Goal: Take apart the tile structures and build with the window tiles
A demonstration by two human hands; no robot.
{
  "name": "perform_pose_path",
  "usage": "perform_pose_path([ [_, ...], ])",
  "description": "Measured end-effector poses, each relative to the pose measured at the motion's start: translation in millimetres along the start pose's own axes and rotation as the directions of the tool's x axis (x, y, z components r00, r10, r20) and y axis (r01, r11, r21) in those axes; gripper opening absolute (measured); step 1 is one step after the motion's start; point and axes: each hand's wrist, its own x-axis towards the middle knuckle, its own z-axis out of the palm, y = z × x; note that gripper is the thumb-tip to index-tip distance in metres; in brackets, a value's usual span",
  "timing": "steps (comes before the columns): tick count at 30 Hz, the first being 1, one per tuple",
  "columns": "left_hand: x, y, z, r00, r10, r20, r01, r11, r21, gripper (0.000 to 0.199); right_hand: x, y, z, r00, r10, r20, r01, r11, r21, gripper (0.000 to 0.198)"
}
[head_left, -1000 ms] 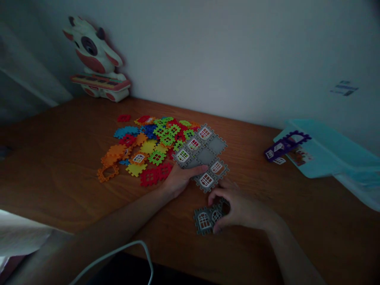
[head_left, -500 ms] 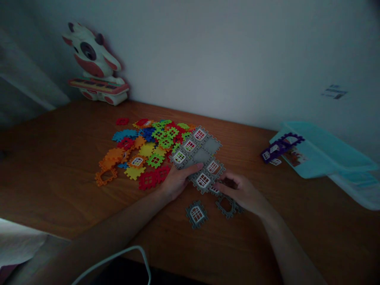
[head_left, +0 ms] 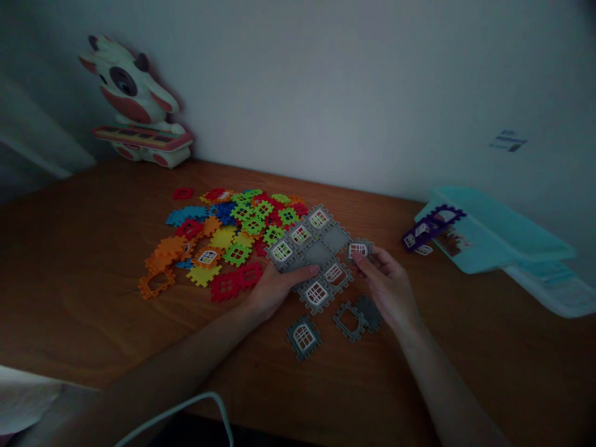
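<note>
My left hand (head_left: pixel 274 287) grips a panel of joined grey interlocking tiles (head_left: pixel 318 253) by its near-left side, thumb on top and fingers underneath, mostly hidden. Some of its tiles carry white window inserts; others are plain grey. Between the thumb and fingers of my right hand (head_left: pixel 388 282) is a single grey window tile (head_left: pixel 358 249), held close to the panel's right corner; whether the two touch I cannot tell. Below the panel lie another grey window tile (head_left: pixel 304 337), an open grey frame tile (head_left: pixel 349 321) and a plain grey tile (head_left: pixel 369 312).
Loose coloured tiles (head_left: pixel 223 237) are heaped left of the panel. At the right stands a turquoise bin (head_left: pixel 503 226), with a purple tile strip (head_left: pixel 431 228) leaning on it. A cow-shaped toy keyboard (head_left: pixel 144 136) sits back left against the wall. A white cable (head_left: pixel 177 406) crosses the front.
My right hand has moved up and away from the panel's lower corner with the window tile, now beside the right corner. The view has shifted slightly to the right.
</note>
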Motion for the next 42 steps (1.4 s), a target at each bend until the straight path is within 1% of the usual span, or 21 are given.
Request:
perform_pose_path([
  [5, -0.3, 0.3, 0.2, 1.000, 0.009, -0.011, -0.009, 1.000, 0.012, 0.051, -1.6, 0.9, 1.8, 1.000, 0.026, -0.005, -0.025, 0.995, 0.091, 0.044],
  [9, -0.5, 0.1, 0.2, 1.000, 0.017, -0.008, -0.017, 1.000, 0.026, 0.053, -0.6, 2.5, 0.8, 0.997, 0.075, -0.005, -0.074, 0.989, 0.125, 0.034],
  [11, -0.3, -0.2, 0.0, 1.000, 0.024, -0.002, -0.024, 0.999, 0.022, 0.055, 0.1, 2.7, 0.6, 0.996, 0.092, -0.021, -0.088, 0.984, 0.156, 0.032],
  [14, 0.0, -0.5, -0.1, 1.000, 0.031, 0.006, -0.031, 0.999, 0.023, 0.057, 1.0, 1.6, 0.7, 0.991, 0.128, -0.047, -0.115, 0.968, 0.224, 0.033],
  [17, -0.3, -0.7, 0.3, 0.999, 0.031, 0.016, -0.032, 0.999, 0.037, 0.057, 0.9, -0.4, 1.1, 0.988, 0.149, -0.028, -0.136, 0.955, 0.264, 0.039],
  [23, -1.8, -0.7, 1.5, 0.999, 0.028, 0.019, -0.028, 0.999, 0.046, 0.057, -2.9, -2.0, 5.1, 0.988, 0.139, 0.063, -0.149, 0.961, 0.232, 0.039],
  [29, -1.5, -0.5, 1.7, 0.999, 0.031, 0.036, -0.032, 0.999, 0.033, 0.058, -7.3, -1.5, 10.7, 0.989, 0.106, 0.101, -0.123, 0.976, 0.180, 0.034],
  [35, -0.1, -2.2, 0.1, 0.999, 0.025, 0.039, -0.026, 0.999, 0.045, 0.058, -8.9, -2.1, 10.9, 0.991, 0.085, 0.104, -0.101, 0.980, 0.168, 0.030],
  [40, 0.3, -1.9, -0.2, 0.999, 0.033, 0.034, -0.035, 0.998, 0.047, 0.054, -7.5, 0.0, 7.4, 0.995, 0.031, 0.099, -0.041, 0.994, 0.103, 0.029],
  [42, 0.0, -1.5, -0.6, 1.000, 0.018, 0.026, -0.019, 0.999, 0.050, 0.053, -6.6, 0.4, 6.6, 0.995, 0.030, 0.095, -0.039, 0.995, 0.095, 0.029],
])
